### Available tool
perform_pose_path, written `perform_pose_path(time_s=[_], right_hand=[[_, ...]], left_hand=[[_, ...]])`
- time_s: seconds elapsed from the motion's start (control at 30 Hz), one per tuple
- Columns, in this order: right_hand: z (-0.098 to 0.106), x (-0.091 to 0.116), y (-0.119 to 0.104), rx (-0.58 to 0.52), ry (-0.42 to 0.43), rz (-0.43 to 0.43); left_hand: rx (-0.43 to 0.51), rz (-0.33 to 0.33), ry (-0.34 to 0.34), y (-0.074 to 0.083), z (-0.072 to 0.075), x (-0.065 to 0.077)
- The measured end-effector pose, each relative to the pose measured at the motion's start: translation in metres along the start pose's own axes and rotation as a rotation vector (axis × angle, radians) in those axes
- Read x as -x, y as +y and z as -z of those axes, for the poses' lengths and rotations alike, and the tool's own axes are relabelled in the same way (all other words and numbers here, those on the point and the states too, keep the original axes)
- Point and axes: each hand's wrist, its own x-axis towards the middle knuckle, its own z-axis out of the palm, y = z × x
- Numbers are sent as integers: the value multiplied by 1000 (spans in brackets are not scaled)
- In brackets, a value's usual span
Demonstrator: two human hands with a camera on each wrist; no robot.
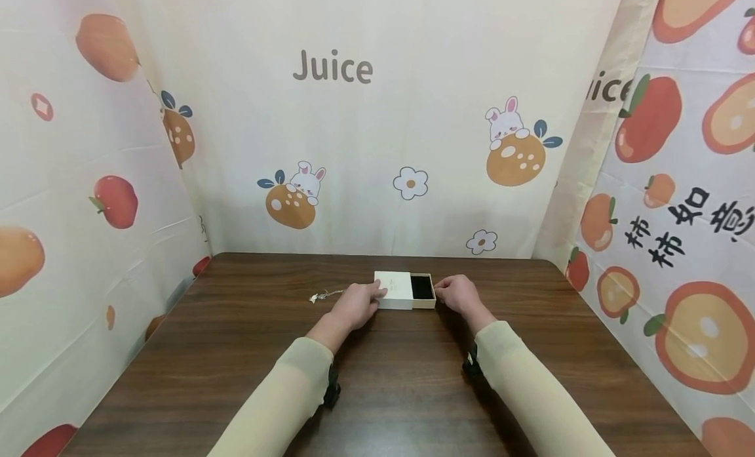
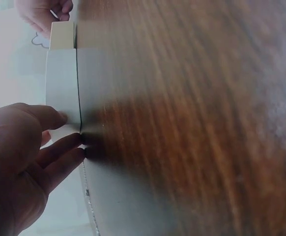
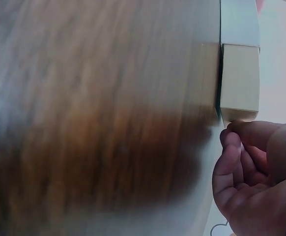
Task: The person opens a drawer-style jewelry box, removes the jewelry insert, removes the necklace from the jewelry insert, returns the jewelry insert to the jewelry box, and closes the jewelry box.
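Note:
A white sliding gift box [image 1: 400, 292] lies near the far edge of the table, its inner drawer [image 1: 422, 288] drawn partway out to the right and showing a black lining. My left hand [image 1: 357, 303] grips the left end of the white outer sleeve [image 2: 63, 83], thumb on one side and fingers at the end. At the drawer's outer end, my right hand [image 1: 459, 293] pinches with thumb and forefinger; the fingertips hide what is between them. Just left of my left hand, a thin silver chain [image 1: 321, 296] with a small pendant lies on the table.
The brown wood-grain table [image 1: 389, 385] stretches toward me. Behind it hangs a cream curtain [image 1: 354, 129] with fruit and rabbit prints, and more printed cloth [image 1: 666, 247] borders the right side.

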Motion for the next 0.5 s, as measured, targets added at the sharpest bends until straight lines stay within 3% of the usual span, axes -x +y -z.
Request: perform_pose_path(time_s=[0.5], right_hand=[[-5, 4, -8, 0, -1, -8]], left_hand=[[3, -11, 1, 0, 0, 3]])
